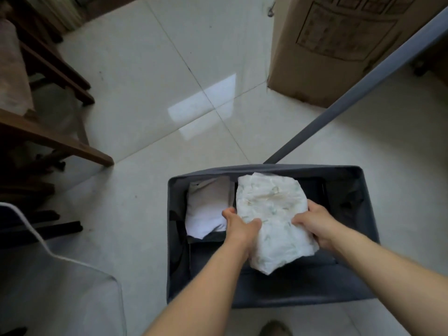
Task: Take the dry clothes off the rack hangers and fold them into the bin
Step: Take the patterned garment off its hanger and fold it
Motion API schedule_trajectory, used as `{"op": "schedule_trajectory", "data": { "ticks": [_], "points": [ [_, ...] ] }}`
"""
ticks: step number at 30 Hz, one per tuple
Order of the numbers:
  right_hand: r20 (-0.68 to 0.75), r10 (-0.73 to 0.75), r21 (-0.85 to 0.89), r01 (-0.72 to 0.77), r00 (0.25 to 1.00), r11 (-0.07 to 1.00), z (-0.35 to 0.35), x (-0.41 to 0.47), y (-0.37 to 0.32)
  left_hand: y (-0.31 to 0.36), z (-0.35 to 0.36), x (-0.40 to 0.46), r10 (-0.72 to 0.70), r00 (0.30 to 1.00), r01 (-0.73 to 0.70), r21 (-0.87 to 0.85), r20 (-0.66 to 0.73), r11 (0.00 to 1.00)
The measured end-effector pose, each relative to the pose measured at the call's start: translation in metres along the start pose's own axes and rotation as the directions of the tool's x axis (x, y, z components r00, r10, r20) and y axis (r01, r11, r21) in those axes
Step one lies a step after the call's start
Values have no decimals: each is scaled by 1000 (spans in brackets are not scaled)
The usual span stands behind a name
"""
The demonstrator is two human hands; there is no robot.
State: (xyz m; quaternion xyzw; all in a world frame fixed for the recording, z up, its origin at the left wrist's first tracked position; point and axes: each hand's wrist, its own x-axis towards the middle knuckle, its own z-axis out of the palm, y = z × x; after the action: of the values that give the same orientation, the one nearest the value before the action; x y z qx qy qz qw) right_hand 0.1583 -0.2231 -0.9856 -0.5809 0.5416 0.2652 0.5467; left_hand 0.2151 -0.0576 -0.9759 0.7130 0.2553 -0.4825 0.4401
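Nearest you, at the bottom edge: the toe of a shoe (pixel 275 328) on the tile floor (pixel 135 98). Both your bare forearms reach forward over the near wall of the dark grey fabric bin (pixel 303 293).

Your left hand (pixel 238 225) grips the left edge of the folded white garment (pixel 271 214), thumb on top, fingers curled under and out of sight. Your right hand (pixel 312 223) grips its right edge, fingers (pixel 299 221) pressed onto the cloth. The garment is pale with a faint greenish print; it is held over the bin's middle, whether resting on anything below you cannot tell.

Inside the bin, to the left of the held piece, a second folded white cloth (pixel 206 214) lies in its own compartment behind a dark divider.

No brand, label or writing readable anywhere.

To your left: a grey cushioned seat with white piping (pixel 55 287), close by. Farther left, dark wooden furniture legs (pixel 60 144) on the floor.

Beyond the bin, a grey metal pole (pixel 339 105) runs diagonally up to the right. Past it stands a tall brown cardboard box (pixel 327 44) with a printed panel pattern, lettering illegible. Floor: glossy pale tiles, a bright rectangular reflection at centre.
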Motion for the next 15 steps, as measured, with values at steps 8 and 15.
{"op": "schedule_trajectory", "data": {
  "ticks": [8, 15],
  "points": [
    [-69, -70, -95, 63, 995, 994, 27, 11, 1, -9, -21, 24, 7, 1000, -6, 108, -6, 994],
    [-26, -88, 52, 90, 996, 995, 34, -51, -11, 15, -23, -28, -25, 997, 41, -198, 79, 979]
  ]
}}
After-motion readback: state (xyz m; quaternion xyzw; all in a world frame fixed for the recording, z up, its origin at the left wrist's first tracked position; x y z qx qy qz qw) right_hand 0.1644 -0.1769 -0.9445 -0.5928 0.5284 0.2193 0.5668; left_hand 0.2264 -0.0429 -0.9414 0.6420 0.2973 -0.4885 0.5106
